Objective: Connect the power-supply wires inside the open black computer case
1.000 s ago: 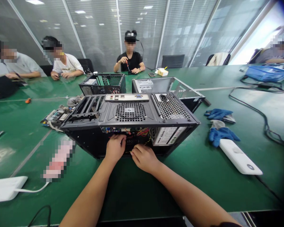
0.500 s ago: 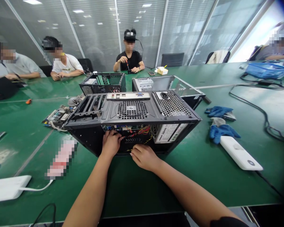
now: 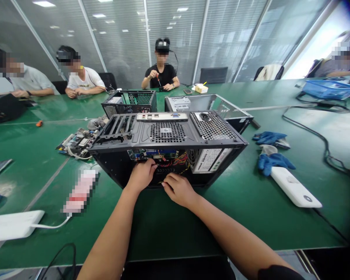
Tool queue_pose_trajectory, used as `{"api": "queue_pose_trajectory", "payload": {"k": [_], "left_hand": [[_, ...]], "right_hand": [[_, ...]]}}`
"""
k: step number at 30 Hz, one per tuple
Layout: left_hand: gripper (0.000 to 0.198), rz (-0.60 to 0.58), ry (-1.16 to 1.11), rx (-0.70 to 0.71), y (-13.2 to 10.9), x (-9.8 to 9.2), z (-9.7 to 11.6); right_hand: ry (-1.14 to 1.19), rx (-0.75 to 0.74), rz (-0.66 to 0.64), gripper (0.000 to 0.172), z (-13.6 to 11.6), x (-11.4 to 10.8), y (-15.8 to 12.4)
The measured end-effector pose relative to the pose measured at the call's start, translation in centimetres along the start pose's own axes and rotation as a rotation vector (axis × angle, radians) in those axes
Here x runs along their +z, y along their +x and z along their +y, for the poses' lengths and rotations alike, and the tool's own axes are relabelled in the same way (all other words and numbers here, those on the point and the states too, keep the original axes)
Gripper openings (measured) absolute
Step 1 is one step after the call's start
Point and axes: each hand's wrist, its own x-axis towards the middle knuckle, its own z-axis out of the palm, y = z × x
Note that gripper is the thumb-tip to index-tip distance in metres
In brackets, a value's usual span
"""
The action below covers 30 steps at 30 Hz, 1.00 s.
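Computer case (image 3: 169, 144), standing on the counter (image 3: 221, 229), open side toward the person. A sharp pull on the thin yellow-and-black cable (image 3: 185, 170) could strain its far end, and the left hand (image 3: 142, 175), reaching in below the circuit board (image 3: 138, 154), could snag the red wires (image 3: 175, 160). The right hand (image 3: 177, 188) shows a narrow grip, apparently pinching the cable; the left's fingertips are partly hidden, so I cannot tell its grip.
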Motion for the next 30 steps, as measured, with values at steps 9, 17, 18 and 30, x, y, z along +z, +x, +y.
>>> {"api": "queue_pose_trajectory", "payload": {"k": [9, 17, 18, 30], "left_hand": [[0.011, 0.03, -0.371, 0.009, -0.6, 1.2, 1.4], [0.016, 0.116, -0.469, 0.002, -2.1, 2.8, 0.9], [0.016, 0.117, -0.489, -0.02, -2.1, 2.9, 0.8], [0.016, 0.029, -0.756, -0.043, -1.3, 3.4, -0.5]], "right_hand": [[0.305, 0.308, -0.054, 0.02, -1.6, -1.2, 1.1], [-0.196, 0.171, 0.023, 0.012, -1.1, 0.6, 0.2], [-0.264, 0.152, 0.019, 0.015, -0.8, 0.9, 0.1], [-0.394, 0.073, -0.043, 0.029, 1.2, 1.5, 0.7]]}}
